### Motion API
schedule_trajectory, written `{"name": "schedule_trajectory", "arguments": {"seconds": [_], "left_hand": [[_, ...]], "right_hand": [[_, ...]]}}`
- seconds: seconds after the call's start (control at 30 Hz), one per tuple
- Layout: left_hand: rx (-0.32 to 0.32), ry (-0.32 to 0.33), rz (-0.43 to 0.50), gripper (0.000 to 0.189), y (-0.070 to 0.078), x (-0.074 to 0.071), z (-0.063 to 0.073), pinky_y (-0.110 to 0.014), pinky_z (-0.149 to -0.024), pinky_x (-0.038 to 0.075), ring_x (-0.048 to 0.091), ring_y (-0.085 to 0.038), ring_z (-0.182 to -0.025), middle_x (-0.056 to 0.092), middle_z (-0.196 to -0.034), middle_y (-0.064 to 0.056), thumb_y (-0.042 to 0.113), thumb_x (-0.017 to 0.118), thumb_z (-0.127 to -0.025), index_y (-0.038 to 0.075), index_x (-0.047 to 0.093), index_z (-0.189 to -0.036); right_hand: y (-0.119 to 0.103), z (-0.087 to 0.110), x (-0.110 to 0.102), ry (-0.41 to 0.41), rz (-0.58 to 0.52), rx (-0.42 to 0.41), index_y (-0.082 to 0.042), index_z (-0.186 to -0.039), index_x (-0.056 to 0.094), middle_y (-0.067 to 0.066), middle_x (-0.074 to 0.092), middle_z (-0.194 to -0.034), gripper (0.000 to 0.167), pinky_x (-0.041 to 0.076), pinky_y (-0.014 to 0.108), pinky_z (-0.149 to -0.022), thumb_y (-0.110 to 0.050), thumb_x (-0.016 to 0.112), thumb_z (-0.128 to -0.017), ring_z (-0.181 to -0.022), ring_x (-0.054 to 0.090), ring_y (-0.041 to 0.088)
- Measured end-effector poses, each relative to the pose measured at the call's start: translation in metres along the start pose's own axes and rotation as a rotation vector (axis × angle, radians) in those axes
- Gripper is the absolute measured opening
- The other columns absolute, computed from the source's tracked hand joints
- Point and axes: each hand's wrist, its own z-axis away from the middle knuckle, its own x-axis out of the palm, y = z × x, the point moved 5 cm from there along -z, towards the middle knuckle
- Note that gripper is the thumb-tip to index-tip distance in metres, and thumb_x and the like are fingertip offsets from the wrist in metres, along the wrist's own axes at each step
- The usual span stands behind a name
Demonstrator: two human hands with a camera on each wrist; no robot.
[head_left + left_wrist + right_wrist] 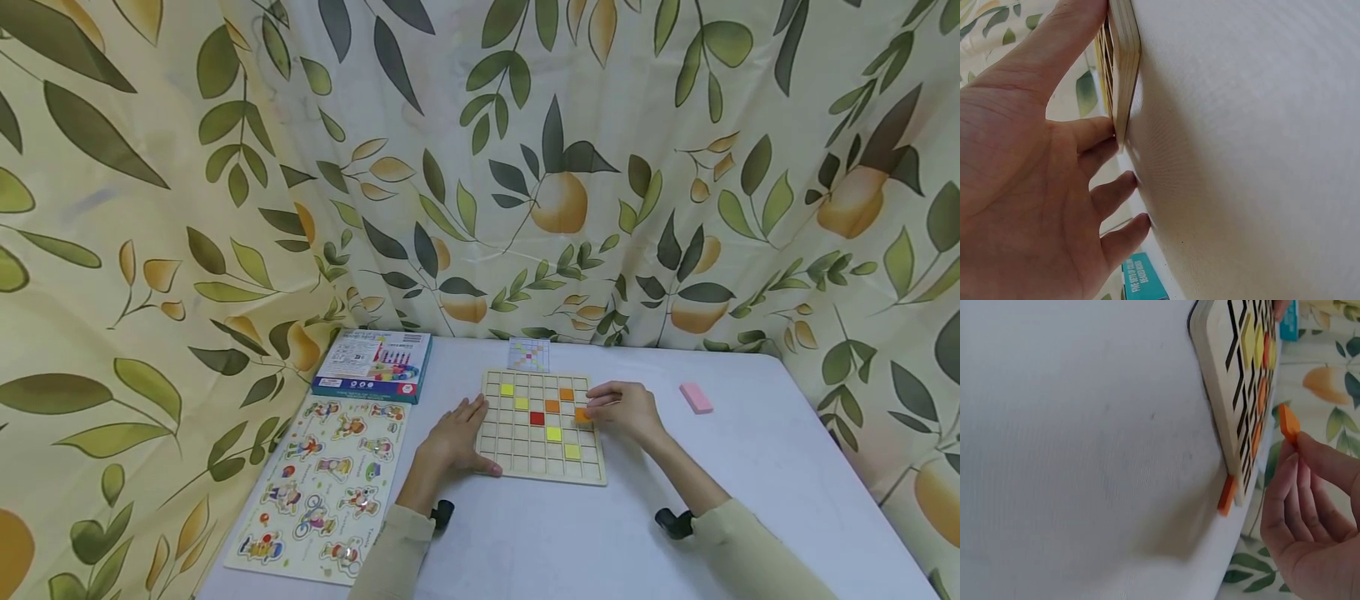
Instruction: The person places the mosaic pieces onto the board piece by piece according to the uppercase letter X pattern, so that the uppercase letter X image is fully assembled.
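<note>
A wooden grid board (525,467) lies flat on the table, with several yellow tiles (553,433), a red tile (537,418) and two orange tiles (552,407) in its squares. My left hand (452,437) is spread at the board's left side; its thumb and a finger touch the edge. Between thumb and fingertips, my right hand (626,410) pinches an orange tile (1289,425) above the right part of the board. Against the board's edge, another orange tile (1227,495) sits on the table in the right wrist view; the right hand seems to hide it in the head view.
Behind the board lies a small card (528,355) with a coloured grid pattern. A pink rectangular block (696,397) is to the right. On the left are a boxed set (372,365) and a picture puzzle board (322,475). A leaf-patterned curtain (480,208) hangs behind the table.
</note>
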Motion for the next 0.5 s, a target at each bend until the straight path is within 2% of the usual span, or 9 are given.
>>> {"name": "schedule_trajectory", "arguments": {"seconds": [0.2,0.33,0.5], "left_hand": [[-0.002,-0.004,0.003,0.127,0.0,-0.001,0.0,-0.05,-0.128,0.021,0.016,-0.029,-0.16,0.019,-0.175,-0.004,0.063,0.09,-0.069,0.011,0.027,-0.166],[-0.009,-0.008,-0.004,0.129,-0.006,0.007,-0.007,-0.049,-0.129,0.02,0.014,-0.027,-0.161,0.015,-0.175,-0.001,0.065,0.09,-0.069,0.014,0.024,-0.167],[-0.013,-0.009,-0.011,0.129,-0.008,0.01,-0.009,-0.048,-0.129,0.018,0.012,-0.026,-0.161,0.014,-0.175,0.0,0.065,0.089,-0.069,0.015,0.023,-0.168]], "right_hand": [[-0.007,-0.001,0.015,-0.018,-0.015,-0.023,-0.002,-0.113,0.076,0.005,0.079,-0.091,0.031,0.057,0.021,-0.071,-0.011,0.087,-0.086,-0.085,0.074,0.017],[-0.014,-0.001,0.026,-0.027,-0.023,-0.043,-0.001,-0.111,0.076,0.004,0.079,-0.089,0.029,0.056,0.021,-0.073,-0.009,0.087,-0.085,-0.084,0.074,0.016],[-0.024,0.0,0.04,-0.04,-0.017,-0.076,-0.001,-0.109,0.077,0.005,0.078,-0.091,0.027,0.057,0.026,-0.077,-0.009,0.087,-0.085,-0.084,0.074,0.017]]}}
